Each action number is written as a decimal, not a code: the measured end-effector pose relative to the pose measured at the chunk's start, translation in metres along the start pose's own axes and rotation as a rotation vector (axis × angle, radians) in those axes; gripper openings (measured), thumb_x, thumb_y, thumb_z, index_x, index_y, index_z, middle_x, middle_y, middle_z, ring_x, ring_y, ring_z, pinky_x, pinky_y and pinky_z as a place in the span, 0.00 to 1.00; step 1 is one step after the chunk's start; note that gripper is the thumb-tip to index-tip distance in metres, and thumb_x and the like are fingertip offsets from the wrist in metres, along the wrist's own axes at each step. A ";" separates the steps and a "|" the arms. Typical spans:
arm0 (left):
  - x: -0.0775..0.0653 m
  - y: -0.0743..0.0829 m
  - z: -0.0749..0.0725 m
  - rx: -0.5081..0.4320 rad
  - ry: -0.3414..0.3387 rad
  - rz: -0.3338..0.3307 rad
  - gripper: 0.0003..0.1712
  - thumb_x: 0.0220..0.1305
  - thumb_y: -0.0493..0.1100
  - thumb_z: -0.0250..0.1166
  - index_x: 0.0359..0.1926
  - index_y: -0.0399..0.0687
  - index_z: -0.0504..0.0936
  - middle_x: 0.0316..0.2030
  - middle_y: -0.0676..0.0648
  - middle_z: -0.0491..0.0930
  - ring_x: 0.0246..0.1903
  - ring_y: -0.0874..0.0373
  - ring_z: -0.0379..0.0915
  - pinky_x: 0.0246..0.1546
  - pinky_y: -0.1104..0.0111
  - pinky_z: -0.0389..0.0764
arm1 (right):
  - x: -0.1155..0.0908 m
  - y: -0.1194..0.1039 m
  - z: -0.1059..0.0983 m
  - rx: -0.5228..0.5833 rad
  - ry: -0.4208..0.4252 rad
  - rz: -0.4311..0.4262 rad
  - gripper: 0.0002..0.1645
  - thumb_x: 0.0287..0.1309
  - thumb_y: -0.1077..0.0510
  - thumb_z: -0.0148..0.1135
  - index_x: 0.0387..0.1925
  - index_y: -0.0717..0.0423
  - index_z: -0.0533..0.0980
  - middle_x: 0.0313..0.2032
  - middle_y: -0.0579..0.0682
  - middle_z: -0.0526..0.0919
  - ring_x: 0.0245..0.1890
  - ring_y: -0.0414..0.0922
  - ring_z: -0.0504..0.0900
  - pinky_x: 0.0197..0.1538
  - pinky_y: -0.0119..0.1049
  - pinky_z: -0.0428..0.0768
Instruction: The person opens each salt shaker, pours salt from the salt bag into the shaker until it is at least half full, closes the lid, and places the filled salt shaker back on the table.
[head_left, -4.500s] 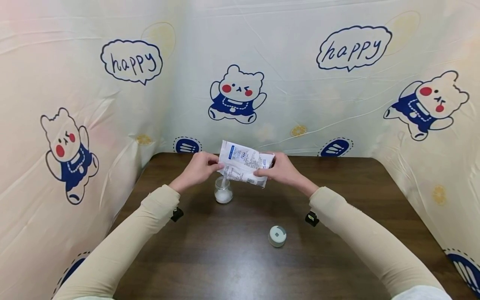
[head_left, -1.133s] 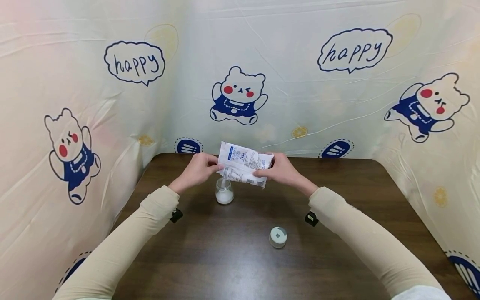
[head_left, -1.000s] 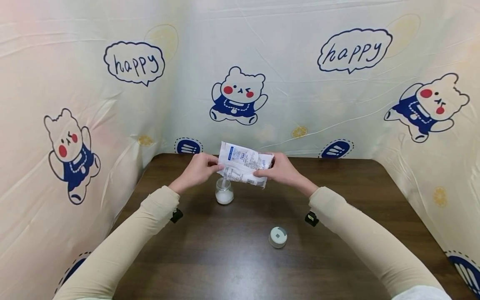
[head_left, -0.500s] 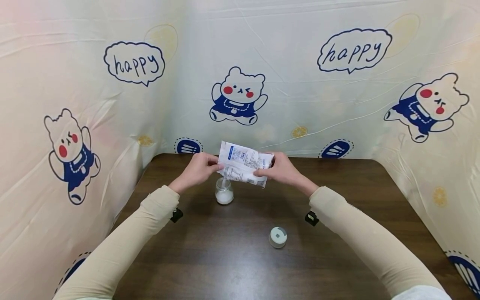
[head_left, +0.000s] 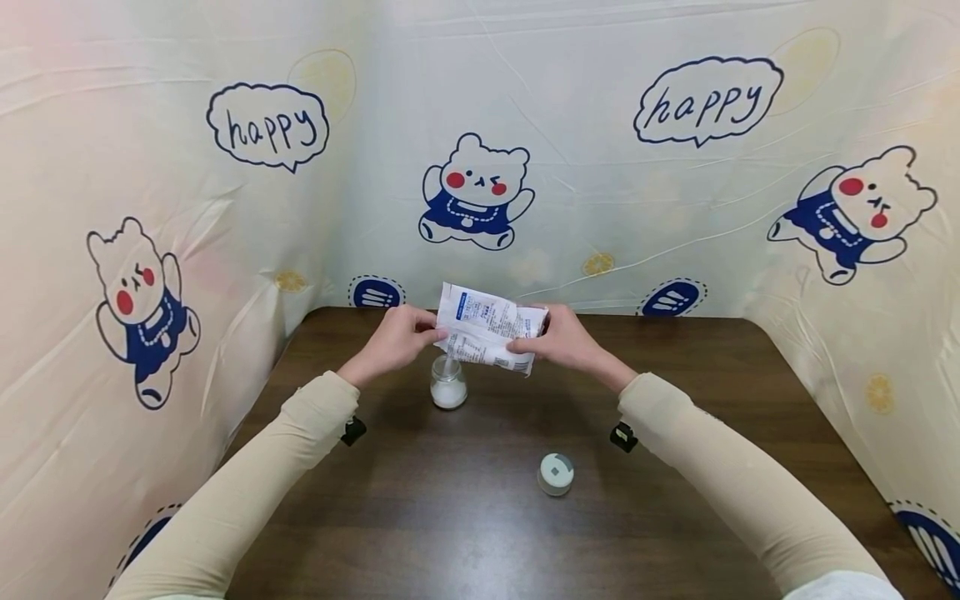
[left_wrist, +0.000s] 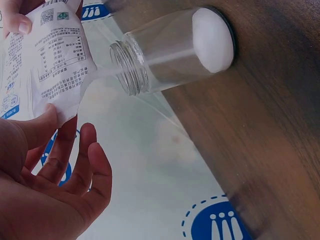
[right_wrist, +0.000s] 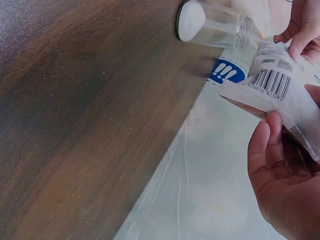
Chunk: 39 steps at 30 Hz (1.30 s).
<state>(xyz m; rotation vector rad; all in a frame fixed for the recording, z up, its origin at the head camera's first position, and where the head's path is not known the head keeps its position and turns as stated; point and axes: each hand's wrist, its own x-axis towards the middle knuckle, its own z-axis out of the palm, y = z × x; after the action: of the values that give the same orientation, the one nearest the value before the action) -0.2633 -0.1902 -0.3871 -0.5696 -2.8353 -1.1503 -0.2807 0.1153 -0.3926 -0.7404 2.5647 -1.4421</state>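
A white printed packet (head_left: 491, 329) is tilted above a small glass jar (head_left: 448, 390), its torn corner toward the mouth. From that corner a stream of white grains (left_wrist: 104, 72) runs into the jar, where a white heap (left_wrist: 214, 41) covers the bottom. My left hand (head_left: 396, 340) pinches the packet near the pouring corner, thumb in front; its other fingers are spread loosely in the left wrist view. At the packet's opposite end my right hand (head_left: 567, 340) grips it, thumb on the printed face and fingers behind. Neither hand touches the jar.
A small round piece with a white top (head_left: 556, 473) sits on the dark wooden table (head_left: 480, 533), nearer me and right of the jar. Fine white specks (right_wrist: 104, 73) dot the wood. Printed cloth (head_left: 570, 208) hangs behind the table and at both sides.
Both hands keep the packet tilted in nearly the same place, and white grains keep running into the jar. The head view has shifted slightly since the earliest frame.
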 end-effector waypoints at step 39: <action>-0.002 0.002 -0.006 0.004 0.003 -0.004 0.08 0.72 0.36 0.70 0.47 0.39 0.91 0.40 0.44 0.88 0.32 0.50 0.75 0.32 0.63 0.72 | 0.002 -0.005 0.002 -0.003 -0.004 0.001 0.28 0.57 0.54 0.81 0.58 0.55 0.82 0.39 0.49 0.89 0.31 0.47 0.84 0.28 0.38 0.82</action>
<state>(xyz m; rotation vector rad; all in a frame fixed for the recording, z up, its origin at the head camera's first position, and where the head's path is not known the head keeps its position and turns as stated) -0.2611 -0.1939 -0.3822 -0.5616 -2.8375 -1.1449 -0.2799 0.1112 -0.3891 -0.7419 2.5646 -1.4356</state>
